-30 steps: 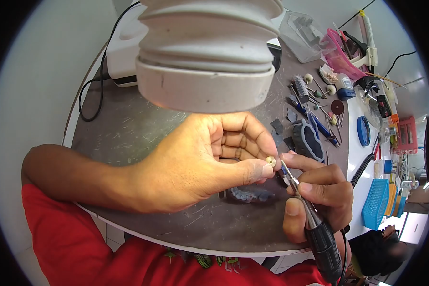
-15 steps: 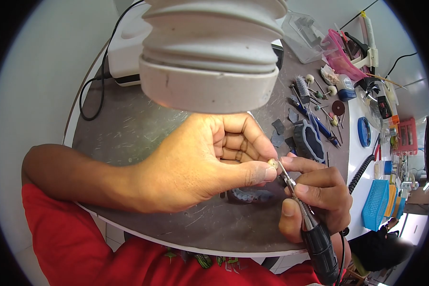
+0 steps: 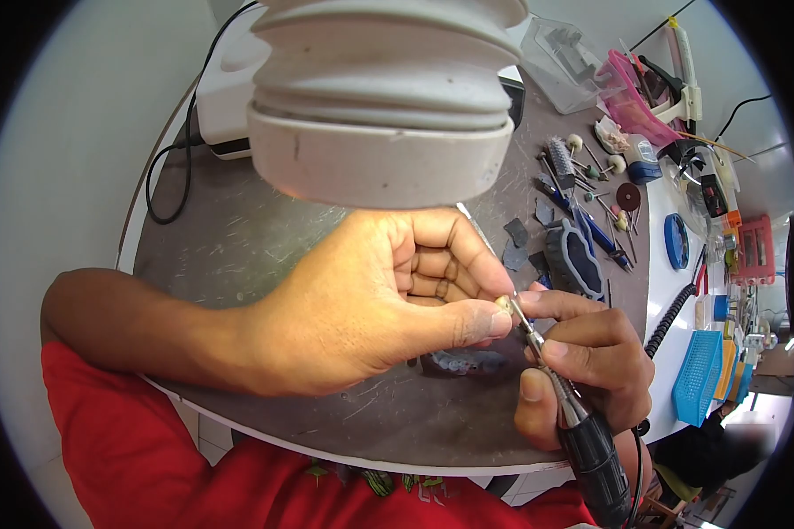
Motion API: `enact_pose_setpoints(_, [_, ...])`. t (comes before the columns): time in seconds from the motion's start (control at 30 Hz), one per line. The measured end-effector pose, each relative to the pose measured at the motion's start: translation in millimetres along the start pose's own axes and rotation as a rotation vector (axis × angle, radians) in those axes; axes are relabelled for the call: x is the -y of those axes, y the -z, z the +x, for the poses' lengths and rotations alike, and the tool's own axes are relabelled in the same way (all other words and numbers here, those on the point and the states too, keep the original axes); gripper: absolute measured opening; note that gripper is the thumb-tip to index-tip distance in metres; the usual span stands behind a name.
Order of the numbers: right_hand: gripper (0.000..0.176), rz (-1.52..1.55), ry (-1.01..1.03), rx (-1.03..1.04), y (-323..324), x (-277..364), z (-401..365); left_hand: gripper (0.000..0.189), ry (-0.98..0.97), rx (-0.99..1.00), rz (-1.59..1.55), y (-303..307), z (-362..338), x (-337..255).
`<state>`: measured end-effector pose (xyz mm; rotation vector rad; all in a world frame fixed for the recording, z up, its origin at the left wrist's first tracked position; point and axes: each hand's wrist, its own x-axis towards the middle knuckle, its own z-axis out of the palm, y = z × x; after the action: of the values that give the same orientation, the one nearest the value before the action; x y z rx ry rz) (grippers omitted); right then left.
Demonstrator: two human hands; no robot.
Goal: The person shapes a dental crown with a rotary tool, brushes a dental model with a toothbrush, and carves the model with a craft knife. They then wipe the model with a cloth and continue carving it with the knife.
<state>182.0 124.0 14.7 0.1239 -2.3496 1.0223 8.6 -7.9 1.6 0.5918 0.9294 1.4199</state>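
Observation:
My left hand pinches a small tooth-coloured dental crown between thumb and index finger, the other fingers curled behind. My right hand grips a rotary handpiece with a black body and metal nose, slanted up to the left. Its thin bit meets the crown's right side or lies very close to it; actual contact is too small to make out. The right fingertips are right beside the left ones. Below the left thumb, a dark dental model with a row of teeth lies on the brown worktop, partly hidden.
A white ribbed suction hose hangs just above my left hand. To the right lie a grey hollow mould, grey scraps, several burs and polishing tips, and a dark red disc. A blue basket stands farther right, near another person.
The handpiece's tip has shifted slightly left, closer against the crown. Both hands otherwise keep nearly the same place and grip.

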Motion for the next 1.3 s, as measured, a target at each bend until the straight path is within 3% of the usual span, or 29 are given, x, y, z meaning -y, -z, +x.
enact_pose_setpoints(0.63, [0.033, 0.001, -0.030, 0.008, 0.4, 0.9, -0.9, 0.019, -0.005, 0.010, -0.012, -0.9, -0.9, -1.4])
enact_pose_setpoints(0.8, [0.025, -0.026, 0.048, -0.008, -1.1, -4.2, -2.1, 0.019, -0.007, 0.013, -0.012, -0.5, -0.7, -0.9])
enact_pose_setpoints(1.03, [0.025, -0.032, 0.055, -0.034, -1.2, -2.7, -1.7, 0.019, -0.004, 0.009, -0.021, -1.0, -0.6, -1.0])
enact_pose_setpoints(1.1, [0.033, -0.019, -0.006, 0.032, 3.5, 2.5, 1.0, 0.018, -0.006, 0.012, -0.016, -0.7, -0.6, -1.0])
enact_pose_setpoints(1.3, [0.029, -0.008, 0.054, -0.009, 0.3, -4.7, -3.7, 0.016, -0.011, 0.011, 0.019, -0.2, 0.2, -1.8])
